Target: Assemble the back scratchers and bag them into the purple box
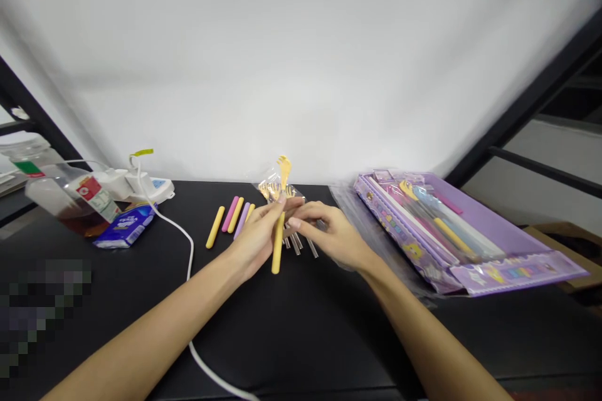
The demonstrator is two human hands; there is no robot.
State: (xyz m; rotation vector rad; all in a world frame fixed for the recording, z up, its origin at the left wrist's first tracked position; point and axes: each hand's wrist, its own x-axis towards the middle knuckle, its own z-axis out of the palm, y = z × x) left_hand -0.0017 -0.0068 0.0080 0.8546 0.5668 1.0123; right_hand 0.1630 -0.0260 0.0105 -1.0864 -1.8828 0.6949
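My left hand [258, 232] is closed around a yellow back scratcher [277, 250], thumb on its front. The scratcher stands nearly upright, its claw-shaped head [283, 169] at the top and its round handle at the bottom. My right hand [332, 232] is close on the right, fingers curved and thumb apart, with nothing visible between them. Below and between the hands lie several thin metal rods [295, 243], partly hidden. Behind them a clear plastic bag [268, 178] holds more yellow claw heads. Left of my left hand lie several loose handles: yellow [215, 227], pink [230, 213] and purple [241, 219].
On the right, an open purple box [493, 225] contains wrapped scratchers. A white cable [190, 257] crosses the black table [301, 338]. At left are a bottle [70, 194], a blue packet [126, 227] and a power strip [162, 188]. A white wall rises behind.
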